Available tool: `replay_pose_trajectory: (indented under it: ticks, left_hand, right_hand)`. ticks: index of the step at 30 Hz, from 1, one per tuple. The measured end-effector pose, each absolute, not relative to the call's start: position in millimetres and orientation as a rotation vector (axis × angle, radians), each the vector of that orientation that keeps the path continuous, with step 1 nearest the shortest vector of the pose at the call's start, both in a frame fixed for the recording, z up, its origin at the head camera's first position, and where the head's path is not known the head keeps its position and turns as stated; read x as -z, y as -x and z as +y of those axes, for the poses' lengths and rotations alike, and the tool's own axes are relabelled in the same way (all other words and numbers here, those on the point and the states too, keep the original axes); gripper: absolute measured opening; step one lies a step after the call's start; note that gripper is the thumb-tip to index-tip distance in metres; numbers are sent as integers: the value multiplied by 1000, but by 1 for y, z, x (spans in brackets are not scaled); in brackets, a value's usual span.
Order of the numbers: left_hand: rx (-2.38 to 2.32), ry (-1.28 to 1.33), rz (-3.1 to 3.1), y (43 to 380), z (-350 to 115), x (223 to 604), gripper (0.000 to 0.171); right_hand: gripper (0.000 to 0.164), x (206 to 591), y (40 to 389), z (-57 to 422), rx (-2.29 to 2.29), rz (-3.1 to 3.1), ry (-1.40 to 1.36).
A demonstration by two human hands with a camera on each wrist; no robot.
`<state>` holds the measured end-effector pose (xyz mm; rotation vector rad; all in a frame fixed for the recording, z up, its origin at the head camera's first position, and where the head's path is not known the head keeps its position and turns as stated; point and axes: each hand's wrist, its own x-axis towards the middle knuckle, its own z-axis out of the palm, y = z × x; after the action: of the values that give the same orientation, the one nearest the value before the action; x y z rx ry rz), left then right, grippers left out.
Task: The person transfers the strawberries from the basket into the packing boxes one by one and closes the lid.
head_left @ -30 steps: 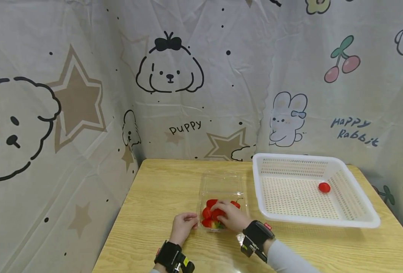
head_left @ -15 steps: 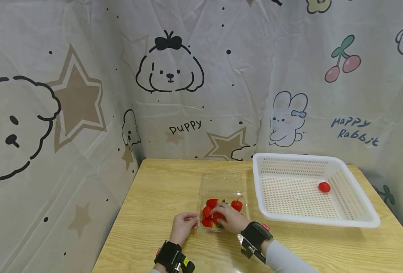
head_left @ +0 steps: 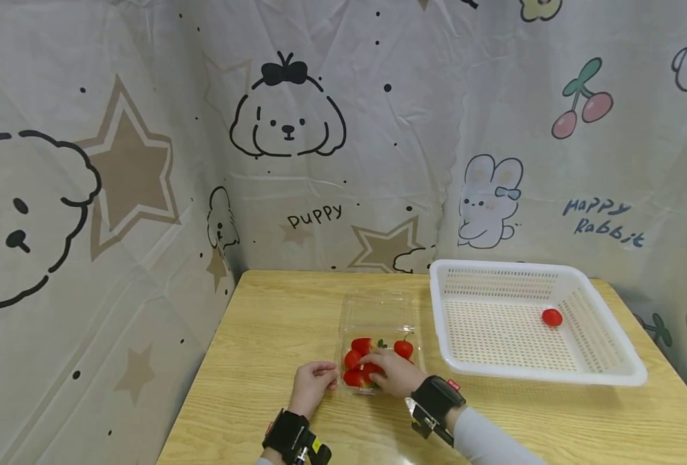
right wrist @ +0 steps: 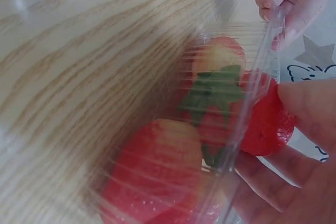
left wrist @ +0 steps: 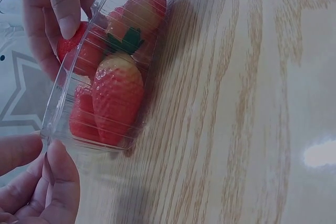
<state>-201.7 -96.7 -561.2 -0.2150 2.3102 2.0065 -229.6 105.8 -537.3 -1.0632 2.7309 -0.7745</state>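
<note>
Where cartoon-print sheeting [head_left: 145, 161] walls two sides, a pale wooden table [head_left: 273, 323] carries a clear punnet [head_left: 378, 310] of strawberries [head_left: 362, 345] and a white basket [head_left: 605, 361]. Right hand [head_left: 394, 373] apparently pinches one strawberry [right wrist: 265, 121]; left hand [head_left: 311, 386] pinches the punnet's rim.

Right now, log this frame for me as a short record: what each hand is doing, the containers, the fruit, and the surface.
left hand: pinches the near-left corner of the clear plastic box
right hand: reaches into the box, fingers on a strawberry
strawberries in the box: several red ones, some with green leaves
white basket: right of the box, perforated, holds one red fruit
table: light wood grain
backdrop: cartoon-print cloth behind and to the left
</note>
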Motion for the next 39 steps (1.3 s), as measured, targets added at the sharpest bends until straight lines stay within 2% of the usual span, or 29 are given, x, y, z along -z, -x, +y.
replay_pose_trajectory:
  ticks: [6,11,17,22,29,39]
  left_hand:
    - [-2004,231,2309,202,-98,562,21]
    - [-2007,235,2310,202,-98,561,20]
    - [-1995,259,2311,201,-99,561,20]
    - [-1990,260,2306,200,-100,560,21]
    - [-2017,234,2297,199,-104,561,25]
    - [-2021,230,2296,202,-102,563,22]
  right_hand:
    - [33,529,232,111,785,2715,1055]
    - [37,499,242,129,830,2690,1019]
    - [41,445,268,184,990,2799,865]
    - [43,424,293,249,1023,2938,613]
    - [51,432,311,326,894,2972,273]
    - [59,487,314,395,782,2958,-66]
